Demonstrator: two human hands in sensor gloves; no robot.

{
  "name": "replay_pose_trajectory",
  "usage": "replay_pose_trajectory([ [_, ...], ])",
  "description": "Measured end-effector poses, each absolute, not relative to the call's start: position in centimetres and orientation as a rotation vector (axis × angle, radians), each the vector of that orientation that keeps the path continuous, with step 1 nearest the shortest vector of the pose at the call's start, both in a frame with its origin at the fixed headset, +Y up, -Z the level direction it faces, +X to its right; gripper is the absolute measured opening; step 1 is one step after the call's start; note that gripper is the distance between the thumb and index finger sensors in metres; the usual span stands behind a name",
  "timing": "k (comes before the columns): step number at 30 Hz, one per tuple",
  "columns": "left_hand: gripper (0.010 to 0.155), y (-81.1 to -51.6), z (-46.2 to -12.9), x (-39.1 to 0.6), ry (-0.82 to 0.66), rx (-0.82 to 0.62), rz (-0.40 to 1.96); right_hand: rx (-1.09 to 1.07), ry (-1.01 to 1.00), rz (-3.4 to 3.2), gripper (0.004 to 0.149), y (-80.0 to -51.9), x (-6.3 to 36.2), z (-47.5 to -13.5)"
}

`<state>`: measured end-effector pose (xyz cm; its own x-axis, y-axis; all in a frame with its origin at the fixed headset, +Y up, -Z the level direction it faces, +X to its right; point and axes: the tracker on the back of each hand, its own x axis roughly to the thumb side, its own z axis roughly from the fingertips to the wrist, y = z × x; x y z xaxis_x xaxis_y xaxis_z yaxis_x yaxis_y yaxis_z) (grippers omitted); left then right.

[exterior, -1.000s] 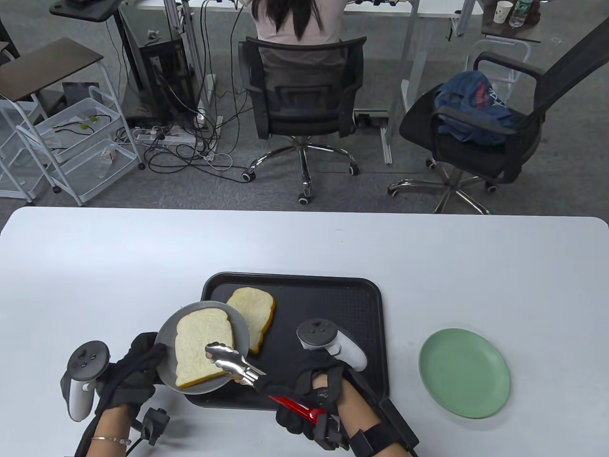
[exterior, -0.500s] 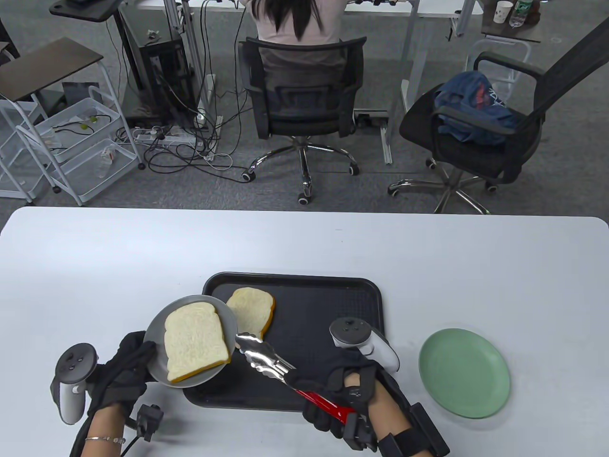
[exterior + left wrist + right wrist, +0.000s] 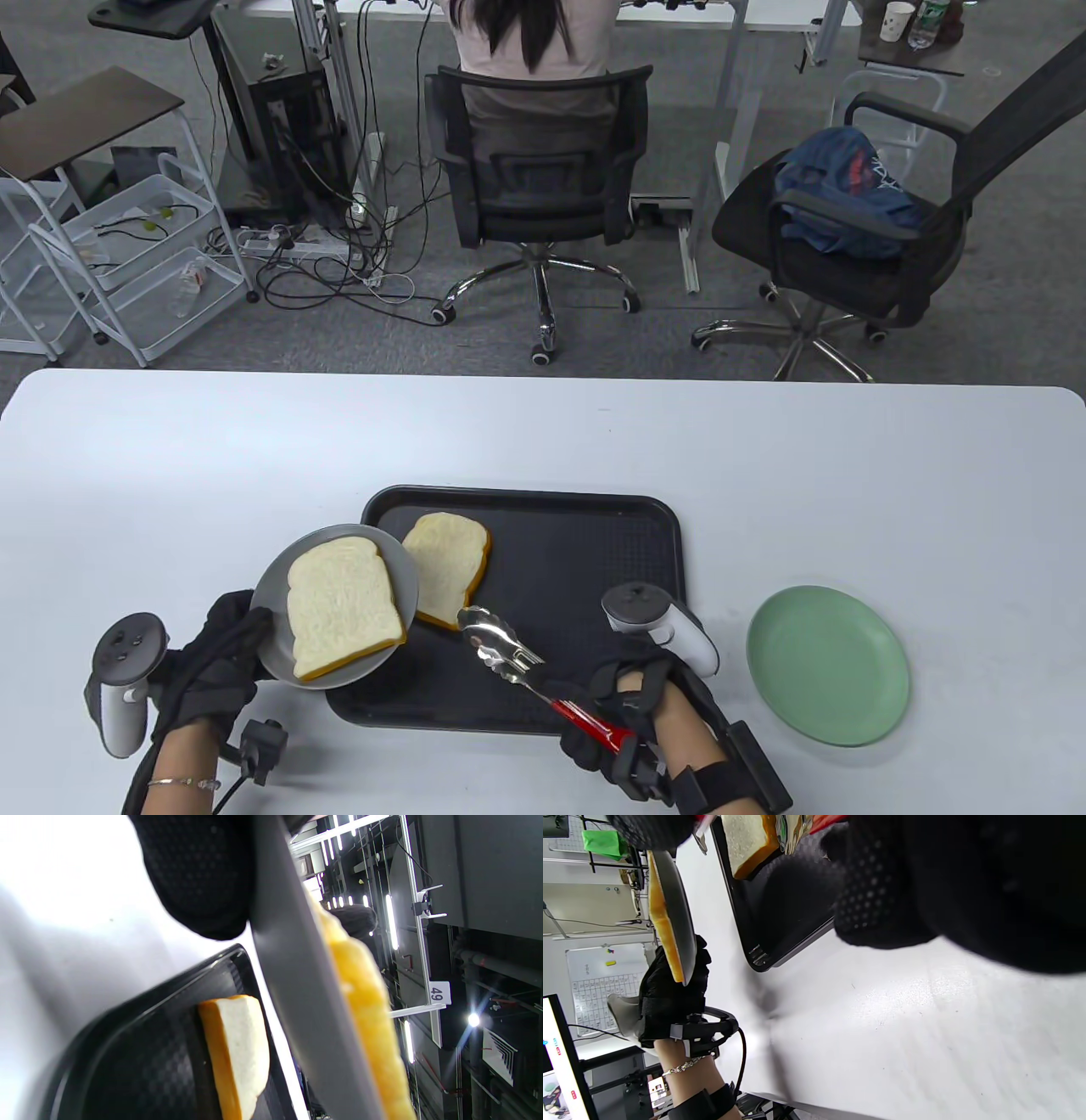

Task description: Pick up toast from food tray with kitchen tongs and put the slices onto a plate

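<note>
toast on tray (image 3: 445, 567): lying flat at the left end of the black food tray (image 3: 594, 518), partly under the raised plate's edge; judged light, soft, crushable, so a gentle squeeze across the near crust edge, one tong arm under and one over
toast on plate (image 3: 342, 604): resting flat on the grey plate (image 3: 273, 594); crust edge seen side-on in the left wrist view; likely to slide if the plate tips
left hand (image 3: 216, 658): held low at the tray's near-left corner, fingers curled round the grey plate's rim, plate lifted clear of the table
right hand (image 3: 624, 713): over the tray's near edge, fingers wrapped on the red handle of the kitchen tongs (image 3: 526, 675); steel tips just beside the tray slice, apparently close together; exact gap cannot be told
green plate (image 3: 827, 666): on the table, right of the tray, well apart
</note>
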<state>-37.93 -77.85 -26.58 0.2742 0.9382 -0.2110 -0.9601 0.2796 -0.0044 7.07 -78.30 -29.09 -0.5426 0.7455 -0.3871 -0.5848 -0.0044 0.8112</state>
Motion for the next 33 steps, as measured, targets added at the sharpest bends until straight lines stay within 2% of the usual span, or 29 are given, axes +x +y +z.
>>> replay_pose_trajectory([
  [6, 0.053, -77.8, -26.6, -38.1, 0.183, -0.136, 1.284, 0.136, 1.322, 1.777, 0.089, -79.2, 5.9, -29.9],
  [22, 0.053, -77.6, -26.6, -38.3, 0.191, -0.142, 1.287, 0.057, 1.267, 1.721, 0.085, -81.8, 1.8, -32.9],
  [33, 0.053, -77.7, -26.7, -38.4, 0.177, -0.143, 1.292, 0.130, 1.192, 1.751, 0.075, -81.8, 2.2, -32.9],
])
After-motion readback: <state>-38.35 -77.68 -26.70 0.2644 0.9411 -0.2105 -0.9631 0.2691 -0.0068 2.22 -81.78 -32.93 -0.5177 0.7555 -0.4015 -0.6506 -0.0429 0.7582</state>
